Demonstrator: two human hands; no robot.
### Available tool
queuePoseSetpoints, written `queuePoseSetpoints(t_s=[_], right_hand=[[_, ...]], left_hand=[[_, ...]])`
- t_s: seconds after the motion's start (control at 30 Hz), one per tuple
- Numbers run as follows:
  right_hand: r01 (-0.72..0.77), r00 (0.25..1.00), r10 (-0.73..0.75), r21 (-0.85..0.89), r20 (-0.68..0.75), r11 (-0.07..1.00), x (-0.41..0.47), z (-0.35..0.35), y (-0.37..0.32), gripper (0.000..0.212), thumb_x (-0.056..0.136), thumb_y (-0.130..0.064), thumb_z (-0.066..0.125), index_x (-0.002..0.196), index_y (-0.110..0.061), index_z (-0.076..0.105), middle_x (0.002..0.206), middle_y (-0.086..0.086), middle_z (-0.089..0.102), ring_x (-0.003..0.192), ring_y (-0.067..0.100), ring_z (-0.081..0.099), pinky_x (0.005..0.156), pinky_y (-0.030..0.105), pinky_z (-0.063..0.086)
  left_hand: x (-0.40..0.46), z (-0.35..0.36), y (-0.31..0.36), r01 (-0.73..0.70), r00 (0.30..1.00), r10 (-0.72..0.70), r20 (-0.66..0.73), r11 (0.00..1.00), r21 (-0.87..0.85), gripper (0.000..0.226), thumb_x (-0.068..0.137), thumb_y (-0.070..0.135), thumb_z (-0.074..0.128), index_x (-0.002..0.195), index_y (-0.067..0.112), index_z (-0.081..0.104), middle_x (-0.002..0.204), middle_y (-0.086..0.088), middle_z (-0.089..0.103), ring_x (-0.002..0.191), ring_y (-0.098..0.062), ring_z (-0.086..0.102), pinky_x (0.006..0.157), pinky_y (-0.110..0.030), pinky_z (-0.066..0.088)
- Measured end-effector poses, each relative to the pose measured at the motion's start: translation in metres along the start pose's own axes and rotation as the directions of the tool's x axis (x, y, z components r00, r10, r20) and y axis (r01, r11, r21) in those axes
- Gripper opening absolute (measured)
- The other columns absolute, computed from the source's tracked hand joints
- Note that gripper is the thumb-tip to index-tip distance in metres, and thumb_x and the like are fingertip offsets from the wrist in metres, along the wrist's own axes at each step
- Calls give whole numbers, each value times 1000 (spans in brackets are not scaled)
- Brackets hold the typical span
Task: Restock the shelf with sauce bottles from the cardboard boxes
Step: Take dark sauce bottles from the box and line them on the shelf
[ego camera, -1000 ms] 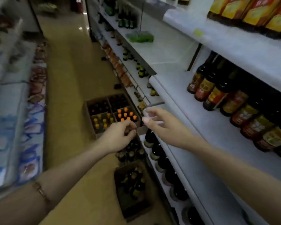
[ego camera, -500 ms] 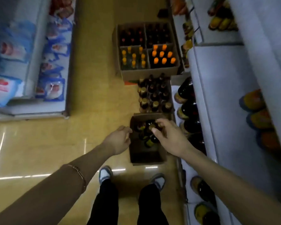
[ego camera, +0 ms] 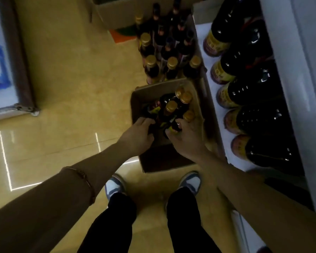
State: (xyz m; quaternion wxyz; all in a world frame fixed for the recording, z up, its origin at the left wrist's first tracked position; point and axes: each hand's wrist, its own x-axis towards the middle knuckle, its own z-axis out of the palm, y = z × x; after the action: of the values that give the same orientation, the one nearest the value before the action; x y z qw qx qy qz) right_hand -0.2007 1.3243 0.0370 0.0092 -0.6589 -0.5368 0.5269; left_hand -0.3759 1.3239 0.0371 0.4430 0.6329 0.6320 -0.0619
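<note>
An open cardboard box [ego camera: 137, 105] stands on the floor in front of my feet, beside the white bottom shelf [ego camera: 219, 114]. Several dark sauce bottles with gold caps [ego camera: 171, 107] stand in its far half. My left hand [ego camera: 136, 136] reaches into the box from the left, fingers and thumb curled round a dark bottle [ego camera: 149, 114]. My right hand [ego camera: 187, 137] grips another bottle [ego camera: 174, 127] low in the box, thumb and forefinger round its shoulder. The near half of the box is hidden in shadow.
Another cluster of gold-capped bottles [ego camera: 169, 64] stands on the floor just beyond the box, with a further carton [ego camera: 117, 14] behind it. Large dark bottles [ego camera: 254, 92] lie along the bottom shelf at right. A display unit [ego camera: 13, 99] edges the aisle at left.
The view has dropped from the shelf to the floor and closed in on the box. Both hands went from the air down into it and took hold of bottles.
</note>
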Motion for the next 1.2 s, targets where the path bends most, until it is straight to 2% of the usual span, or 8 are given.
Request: queuePoseSetpoints(t_s=[0.27,0.4,0.63,0.7,0.83,0.97,1.1,1.2], right_hand=[[-299,945,323,261,-53,918,85,36,75,61,100,-37,48,150,-10,25,143,10,49,130,29,48,87,25,35],[-316,922,385,501,-39,806,112,49,96,83,90,-41,64,155,-21,15,153,6,37,139,28,38,113,39,33],[-267,908,416,693,-53,670,152,57,108,89,88,-39,68,154,-26,9,157,8,29,141,32,33,115,41,29],[-219,916,388,686,-99,694,157,59,110,81,89,-38,67,153,-26,18,155,6,35,140,31,35,111,39,31],[-145,911,356,645,-209,750,155,62,117,66,86,-29,71,145,-21,43,142,5,53,132,25,47,109,37,38],[-143,911,350,628,-219,765,139,64,119,38,84,-18,72,120,-10,63,117,5,66,118,24,58,93,30,45],[-180,922,326,515,-209,838,105,64,106,49,82,-15,75,129,-13,61,127,10,63,121,27,55,94,33,44],[-190,926,326,510,-191,839,70,49,91,50,82,-15,76,130,-15,60,127,9,63,121,26,55,88,27,42]], left_hand=[[105,54,-7,44,999,-45,-21,998,-43,69,95,22,53,152,17,15,152,-9,27,139,-27,31,111,-34,28],[143,74,-6,29,998,-35,-52,993,-111,70,94,22,56,152,17,18,153,-7,32,140,-24,31,111,-31,27],[189,98,-19,137,976,-168,-140,969,-207,61,83,26,71,137,16,43,142,-12,41,133,-29,34,114,-40,26],[191,104,-27,122,980,-170,-100,921,-370,61,76,23,76,129,27,47,137,-10,43,128,-28,41,109,-44,35],[177,125,-47,82,978,-175,-109,817,-571,44,77,14,77,106,35,51,110,8,59,103,-8,57,79,-16,44],[165,130,-55,111,960,-242,-142,792,-600,46,77,24,78,118,21,57,122,4,59,109,-8,56,74,-8,41],[134,109,-47,205,945,-319,-71,748,-631,42,77,22,79,113,16,59,110,-3,65,102,-23,63,88,-39,54],[96,87,-40,235,938,-344,-42,721,-652,40,76,26,80,112,21,63,103,-2,68,91,-18,65,85,-47,56]])
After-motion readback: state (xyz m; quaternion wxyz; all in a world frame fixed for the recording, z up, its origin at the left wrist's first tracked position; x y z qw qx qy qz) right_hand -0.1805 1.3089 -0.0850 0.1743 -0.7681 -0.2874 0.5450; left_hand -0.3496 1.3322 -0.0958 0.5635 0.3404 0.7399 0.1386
